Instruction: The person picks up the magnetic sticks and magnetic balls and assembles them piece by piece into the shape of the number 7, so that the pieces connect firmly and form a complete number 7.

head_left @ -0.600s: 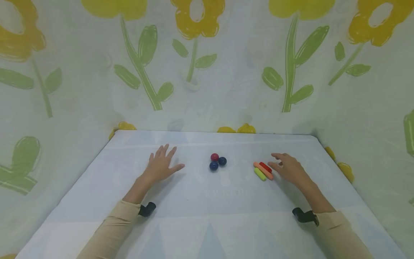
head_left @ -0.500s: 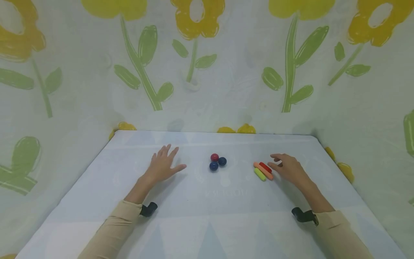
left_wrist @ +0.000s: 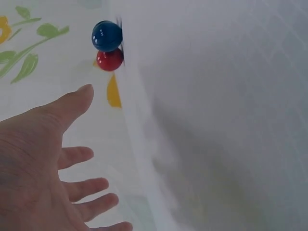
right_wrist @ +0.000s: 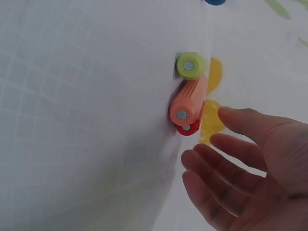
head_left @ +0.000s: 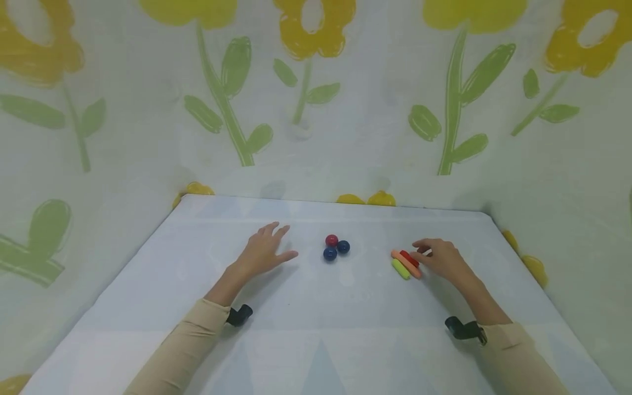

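Note:
Two glossy dark blue balls and a red ball sit grouped in the middle of the white table. My left hand is to their left, fingers spread and holding nothing; its thumb points toward the balls. Right of the balls lie three short rounded sticks side by side: a lime-green stick, a longer orange stick and a red stick. Grey discs show in their ends in the right wrist view. My right hand hovers beside the red stick, fingers loosely bent, with a gap to the sticks.
The white tabletop carries faint pale-blue triangles. A flower-printed cloth stands behind the table and along both sides. Each wrist wears a black camera mount below the sleeve cuff.
My left hand has moved right, closer to the balls. My right hand has come slightly nearer the red stick. The head view has shifted a little; balls and sticks keep their arrangement.

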Tool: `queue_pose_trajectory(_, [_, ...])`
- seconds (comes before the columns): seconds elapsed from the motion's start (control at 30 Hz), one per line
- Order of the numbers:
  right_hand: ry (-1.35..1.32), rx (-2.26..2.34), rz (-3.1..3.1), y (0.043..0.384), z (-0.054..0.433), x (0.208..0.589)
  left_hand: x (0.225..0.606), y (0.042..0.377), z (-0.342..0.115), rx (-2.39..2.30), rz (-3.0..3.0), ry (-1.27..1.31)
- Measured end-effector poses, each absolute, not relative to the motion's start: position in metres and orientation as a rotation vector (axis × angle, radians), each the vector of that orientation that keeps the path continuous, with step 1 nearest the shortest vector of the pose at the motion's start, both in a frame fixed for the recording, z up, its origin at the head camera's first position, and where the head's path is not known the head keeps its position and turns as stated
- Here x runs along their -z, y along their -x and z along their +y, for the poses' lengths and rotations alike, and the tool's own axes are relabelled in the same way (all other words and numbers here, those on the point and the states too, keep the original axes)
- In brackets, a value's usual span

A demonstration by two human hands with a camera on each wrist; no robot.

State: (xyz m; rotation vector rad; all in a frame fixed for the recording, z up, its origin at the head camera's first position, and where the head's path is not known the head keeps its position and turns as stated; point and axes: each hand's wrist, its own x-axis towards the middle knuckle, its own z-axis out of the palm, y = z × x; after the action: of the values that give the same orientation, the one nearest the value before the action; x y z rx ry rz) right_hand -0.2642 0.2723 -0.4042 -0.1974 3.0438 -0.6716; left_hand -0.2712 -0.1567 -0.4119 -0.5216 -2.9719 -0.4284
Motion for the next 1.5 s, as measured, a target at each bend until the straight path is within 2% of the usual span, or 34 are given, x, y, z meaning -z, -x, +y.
queue_pose_trajectory(0.6, [0.198,0.711,2.943,0.271,0.269,0.412,0.417,0.274,-0.116,0.850,-2.960,0.639])
queue_pose_trajectory(1.5, [0.135,0.775,2.868,0.275,0.273,0.415,0.428,0.291,-0.089,1.095,-2.894,0.759])
